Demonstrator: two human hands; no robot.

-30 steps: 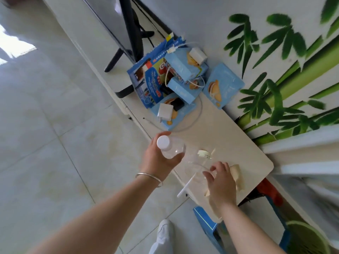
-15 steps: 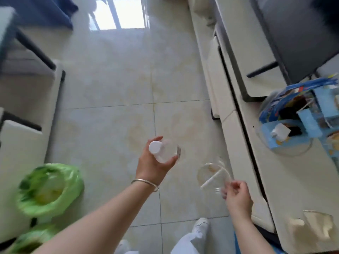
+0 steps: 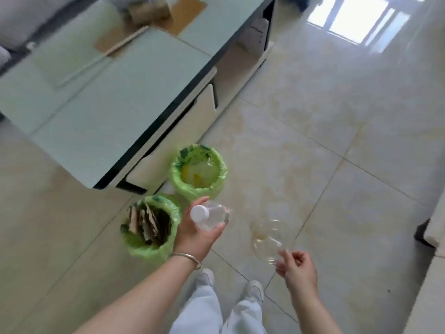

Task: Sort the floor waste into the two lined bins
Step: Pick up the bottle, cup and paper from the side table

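Note:
My left hand point(image 3: 196, 235) grips a clear plastic bottle point(image 3: 212, 216) with a white cap, held just right of the near bin. My right hand point(image 3: 298, 268) pinches the rim of a clear plastic cup point(image 3: 266, 239) with a white straw in it. Two bins with green liners stand on the floor. The near bin point(image 3: 150, 247) holds several cardboard pieces. The far bin point(image 3: 198, 189) holds pale and yellow scraps, blurred.
A low coffee table point(image 3: 108, 112) with a glass top stands behind the bins, with cardboard on it. My legs and white shoes point(image 3: 254, 289) are below. Tiled floor point(image 3: 325, 141) stretches to the right, with a cabinet edge point(image 3: 433, 237) at far right.
I have turned from the wall shelf toward the bins. Both hands carried the bottle and the cup along; the bins now lie just in front of my left hand.

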